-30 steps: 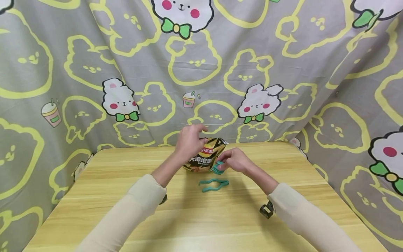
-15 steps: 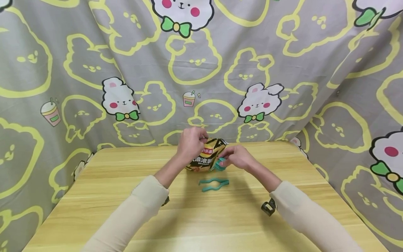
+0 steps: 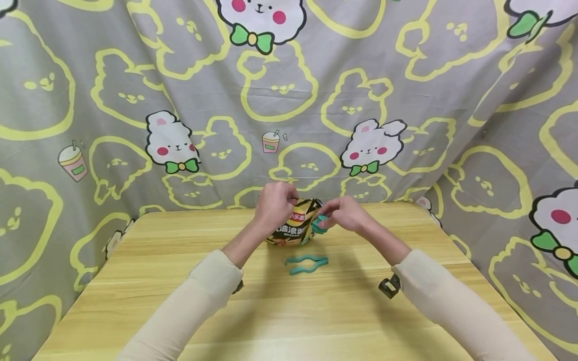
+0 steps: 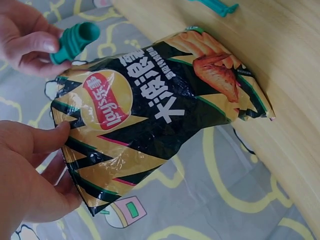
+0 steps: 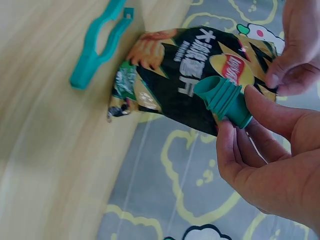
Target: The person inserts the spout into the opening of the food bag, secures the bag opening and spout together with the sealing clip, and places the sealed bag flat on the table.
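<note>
A black and gold chip bag stands upright near the far side of the table. Its top edge is pinched between the thumb and fingers of my left hand, seen close up in the left wrist view. Beside the bag's upper right side, my right hand holds a green ribbed pouring spout between thumb and fingers. The spout's round mouth faces away from the palm in the right wrist view. On the table before the bag lies a green bag clip, its two arms spread apart.
The pale wooden table ends at a grey patterned curtain behind the bag. More curtain hangs along both sides. A dark wrist-camera mount sits under the right wrist.
My right hand has lifted the spout upward and slightly right along the bag's side. My left fingers, looser a second ago, have come together on the bag's top. The clip stays put.
</note>
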The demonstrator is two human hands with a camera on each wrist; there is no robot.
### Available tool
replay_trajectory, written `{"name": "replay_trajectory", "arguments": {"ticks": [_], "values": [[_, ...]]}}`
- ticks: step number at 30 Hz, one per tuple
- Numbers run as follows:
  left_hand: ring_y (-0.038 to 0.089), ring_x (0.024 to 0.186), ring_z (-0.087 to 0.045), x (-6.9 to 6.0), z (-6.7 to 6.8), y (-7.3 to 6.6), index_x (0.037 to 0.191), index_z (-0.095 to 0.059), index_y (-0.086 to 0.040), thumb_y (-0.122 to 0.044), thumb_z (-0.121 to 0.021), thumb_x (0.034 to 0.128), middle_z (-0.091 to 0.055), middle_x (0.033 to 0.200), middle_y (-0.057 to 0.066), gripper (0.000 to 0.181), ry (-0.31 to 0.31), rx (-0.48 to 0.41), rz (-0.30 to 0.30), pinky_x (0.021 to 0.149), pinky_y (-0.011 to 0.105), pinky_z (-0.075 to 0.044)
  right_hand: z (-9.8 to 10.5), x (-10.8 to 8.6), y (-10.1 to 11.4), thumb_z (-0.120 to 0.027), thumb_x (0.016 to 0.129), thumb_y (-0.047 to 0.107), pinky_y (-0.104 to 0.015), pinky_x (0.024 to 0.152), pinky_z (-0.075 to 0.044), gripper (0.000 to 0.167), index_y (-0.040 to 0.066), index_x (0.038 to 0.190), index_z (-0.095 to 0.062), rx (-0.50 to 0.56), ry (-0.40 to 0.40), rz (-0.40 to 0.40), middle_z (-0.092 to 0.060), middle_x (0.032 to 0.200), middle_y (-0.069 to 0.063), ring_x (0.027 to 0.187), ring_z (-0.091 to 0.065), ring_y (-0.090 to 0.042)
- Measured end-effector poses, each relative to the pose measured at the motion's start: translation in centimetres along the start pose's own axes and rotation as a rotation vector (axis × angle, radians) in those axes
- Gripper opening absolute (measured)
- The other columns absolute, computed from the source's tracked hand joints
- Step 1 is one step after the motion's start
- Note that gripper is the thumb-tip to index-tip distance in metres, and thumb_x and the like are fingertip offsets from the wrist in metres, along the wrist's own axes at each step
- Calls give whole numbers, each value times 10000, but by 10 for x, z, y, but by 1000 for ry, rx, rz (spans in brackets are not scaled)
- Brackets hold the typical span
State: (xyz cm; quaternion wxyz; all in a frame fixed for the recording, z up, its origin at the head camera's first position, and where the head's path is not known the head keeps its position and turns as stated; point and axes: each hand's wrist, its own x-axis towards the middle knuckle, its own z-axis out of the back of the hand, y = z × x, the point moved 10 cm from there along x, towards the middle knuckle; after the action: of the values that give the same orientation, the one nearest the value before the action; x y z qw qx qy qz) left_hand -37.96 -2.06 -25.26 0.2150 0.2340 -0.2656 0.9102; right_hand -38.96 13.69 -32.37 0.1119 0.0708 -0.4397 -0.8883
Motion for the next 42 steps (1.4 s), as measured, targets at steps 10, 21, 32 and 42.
{"name": "replay_trajectory", "arguments": {"ticks": [10, 21, 32, 42], "values": [[181, 748, -703, 1, -1, -1, 767, -787, -88, 167, -568, 776, -759, 778, 24, 336, 26, 9, -3, 661, 325, -580, 30, 1, 24, -807, 847, 142, -458, 981, -486, 258, 62, 1090, -769, -42, -38, 26, -750, 1026, -97, 991, -659, -258], [164, 708, -678, 1, -1, -5, 761, -783, -75, 193, -509, 724, -754, 764, 35, 385, 29, 15, -50, 666, 320, -577, 53, 7, 35, -798, 861, 138, -391, 918, -483, 276, 64, 1123, -752, -31, -88, 18, -726, 1093, -95, 1024, -611, -261], [176, 733, -690, 2, -2, -5, 763, -786, -78, 188, -512, 719, -757, 776, 33, 384, 44, 27, -42, 672, 333, -582, 52, 13, 30, -804, 864, 161, -413, 929, -472, 266, 85, 1114, -754, -28, -92, -4, -705, 1120, -98, 1046, -600, -271], [171, 723, -683, 2, -1, -6, 748, -779, -79, 184, -509, 733, -751, 764, 30, 377, 47, 36, -57, 674, 336, -582, 45, 16, 26, -807, 862, 147, -383, 901, -456, 250, 73, 1094, -754, -12, -87, 5, -727, 1048, -86, 994, -607, -254]]}}
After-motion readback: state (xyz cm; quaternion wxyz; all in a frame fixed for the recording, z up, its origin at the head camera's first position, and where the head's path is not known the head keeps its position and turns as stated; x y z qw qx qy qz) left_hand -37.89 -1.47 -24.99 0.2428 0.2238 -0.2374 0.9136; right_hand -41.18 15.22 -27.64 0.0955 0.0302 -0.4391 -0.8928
